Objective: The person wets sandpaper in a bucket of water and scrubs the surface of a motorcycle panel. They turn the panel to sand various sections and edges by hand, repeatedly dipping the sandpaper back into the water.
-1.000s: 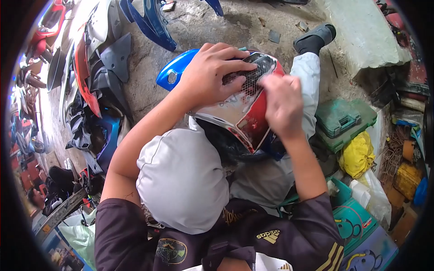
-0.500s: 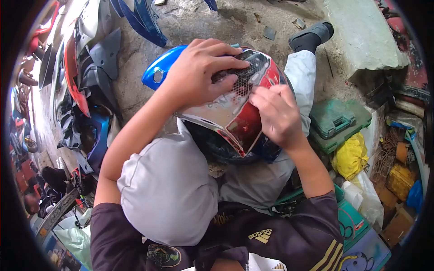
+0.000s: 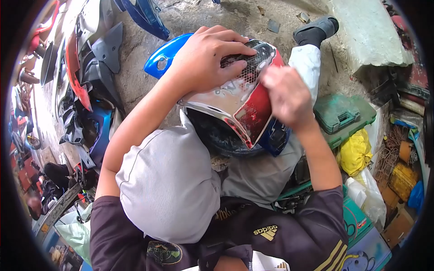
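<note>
A worn red, white and black motorcycle fairing panel (image 3: 224, 103) with a honeycomb-mesh pattern lies across my lap, its surface scuffed and its pointed end toward me. My left hand (image 3: 210, 56) grips its upper left part, fingers bent over the patterned area and thumb across it. My right hand (image 3: 290, 95) is curled at the panel's red right side and blurred by motion. Whatever its fingers may hold is hidden. A glossy blue panel (image 3: 169, 53) sticks out behind my left wrist. Dark blue (image 3: 276, 137) and black parts show under the fairing.
Several fairing pieces, one of them red (image 3: 76, 72), are piled at the left. Another blue fairing (image 3: 144, 20) lies on the concrete floor. At the right are a green tool case (image 3: 341, 115), a yellow bag (image 3: 356, 152) and a concrete block (image 3: 368, 38). My grey-clothed knee (image 3: 167, 180) rises in front.
My right hand has shifted up and slightly right along the red side of the panel. The left hand keeps its place on it. The whole view has shifted a little.
</note>
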A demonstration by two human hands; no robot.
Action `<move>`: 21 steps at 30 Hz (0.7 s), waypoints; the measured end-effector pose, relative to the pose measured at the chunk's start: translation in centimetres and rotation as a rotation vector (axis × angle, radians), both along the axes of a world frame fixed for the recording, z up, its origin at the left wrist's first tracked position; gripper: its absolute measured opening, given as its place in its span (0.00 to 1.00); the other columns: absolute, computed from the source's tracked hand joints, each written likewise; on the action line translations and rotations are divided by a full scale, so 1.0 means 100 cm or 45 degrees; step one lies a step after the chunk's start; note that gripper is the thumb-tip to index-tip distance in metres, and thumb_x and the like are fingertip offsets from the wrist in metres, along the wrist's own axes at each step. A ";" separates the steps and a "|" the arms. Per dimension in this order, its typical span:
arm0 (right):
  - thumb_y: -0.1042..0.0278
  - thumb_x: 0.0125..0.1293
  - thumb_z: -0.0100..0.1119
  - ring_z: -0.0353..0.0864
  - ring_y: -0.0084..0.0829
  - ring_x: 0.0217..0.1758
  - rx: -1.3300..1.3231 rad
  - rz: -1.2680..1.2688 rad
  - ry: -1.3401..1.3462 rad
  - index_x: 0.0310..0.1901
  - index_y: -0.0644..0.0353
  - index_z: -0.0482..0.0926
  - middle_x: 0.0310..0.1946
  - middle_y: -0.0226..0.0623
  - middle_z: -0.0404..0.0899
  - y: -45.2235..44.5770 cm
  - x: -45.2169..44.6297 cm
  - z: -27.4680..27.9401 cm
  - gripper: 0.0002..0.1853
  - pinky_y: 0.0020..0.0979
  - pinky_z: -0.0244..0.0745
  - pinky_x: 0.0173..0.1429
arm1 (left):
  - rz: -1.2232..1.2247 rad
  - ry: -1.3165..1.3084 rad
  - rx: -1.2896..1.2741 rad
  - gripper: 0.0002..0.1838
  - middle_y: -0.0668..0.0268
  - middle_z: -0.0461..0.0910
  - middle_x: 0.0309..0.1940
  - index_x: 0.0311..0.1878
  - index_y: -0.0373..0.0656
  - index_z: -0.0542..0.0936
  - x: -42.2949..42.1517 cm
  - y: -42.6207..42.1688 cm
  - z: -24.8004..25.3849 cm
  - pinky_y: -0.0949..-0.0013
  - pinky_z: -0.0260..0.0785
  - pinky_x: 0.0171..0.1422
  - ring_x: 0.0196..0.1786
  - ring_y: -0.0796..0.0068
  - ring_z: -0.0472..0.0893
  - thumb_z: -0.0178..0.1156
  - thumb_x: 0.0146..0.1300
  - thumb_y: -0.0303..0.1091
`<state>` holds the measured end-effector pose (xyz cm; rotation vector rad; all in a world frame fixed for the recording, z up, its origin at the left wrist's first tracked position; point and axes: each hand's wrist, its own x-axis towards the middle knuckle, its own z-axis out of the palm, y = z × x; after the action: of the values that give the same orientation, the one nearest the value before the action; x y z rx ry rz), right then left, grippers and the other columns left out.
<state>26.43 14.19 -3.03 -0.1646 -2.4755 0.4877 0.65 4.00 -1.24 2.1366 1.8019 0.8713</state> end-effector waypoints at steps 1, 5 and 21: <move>0.82 0.61 0.70 0.86 0.52 0.53 -0.038 0.087 -0.046 0.54 0.64 0.87 0.52 0.48 0.88 -0.016 0.001 0.010 0.18 0.48 0.84 0.63 | 0.000 0.003 -0.002 0.19 0.62 0.89 0.65 0.60 0.56 0.95 -0.001 -0.001 0.001 0.50 0.70 0.79 0.68 0.54 0.84 0.72 0.66 0.38; 0.81 0.61 0.69 0.86 0.50 0.54 0.036 -0.033 -0.083 0.53 0.64 0.86 0.53 0.47 0.87 0.000 0.001 0.009 0.17 0.48 0.84 0.62 | -0.006 0.017 0.015 0.19 0.63 0.89 0.65 0.60 0.57 0.94 -0.001 -0.001 -0.005 0.50 0.70 0.80 0.69 0.55 0.84 0.72 0.66 0.39; 0.87 0.65 0.66 0.88 0.53 0.50 0.038 -0.114 -0.119 0.53 0.65 0.87 0.51 0.48 0.89 -0.028 0.001 0.020 0.15 0.47 0.85 0.58 | -0.003 0.032 0.048 0.18 0.63 0.89 0.65 0.61 0.59 0.95 -0.004 0.001 -0.013 0.50 0.70 0.81 0.70 0.56 0.83 0.71 0.69 0.41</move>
<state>26.56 11.41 -1.07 -0.2910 -2.5524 0.4130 0.23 4.10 -2.50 2.1817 1.8084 0.8882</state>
